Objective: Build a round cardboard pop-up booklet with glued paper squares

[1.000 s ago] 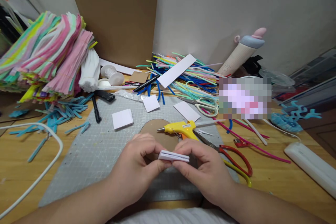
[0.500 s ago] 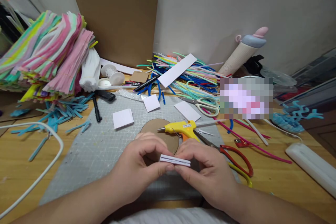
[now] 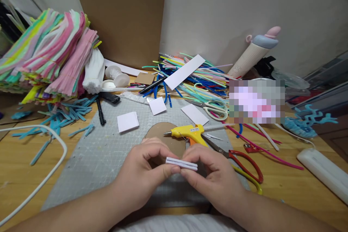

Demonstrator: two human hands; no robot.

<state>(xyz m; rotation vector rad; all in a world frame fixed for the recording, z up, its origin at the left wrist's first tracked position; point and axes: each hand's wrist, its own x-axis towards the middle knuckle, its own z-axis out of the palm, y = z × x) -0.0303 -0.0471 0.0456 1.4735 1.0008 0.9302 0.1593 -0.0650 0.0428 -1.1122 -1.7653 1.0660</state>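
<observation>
Between my two hands is a small stack of white foam board pieces (image 3: 181,163), its layered edge turned toward me. My left hand (image 3: 148,170) pinches the left end between thumb and fingers. My right hand (image 3: 210,175) is closed on the right end in the same way. Just beyond the hands lies a yellow hot glue gun (image 3: 187,131), its nozzle pointing left over a round cardboard disc (image 3: 156,129). The disc is partly hidden by my hands. Several white pieces lie farther off, among them a square stack (image 3: 127,121), a small square (image 3: 157,106) and a rectangle (image 3: 194,114).
A grey cutting mat (image 3: 89,174) covers the middle of the wooden table. Red-handled scissors (image 3: 248,165) lie right of my hands, white-handled scissors (image 3: 216,110) farther back. Bundled pipe cleaners (image 3: 57,50) fill the back left. A white cable (image 3: 61,145) curves along the left.
The hands stay nearly still, both holding the white stack. The view has shifted very slightly; nothing was let go or taken up.
</observation>
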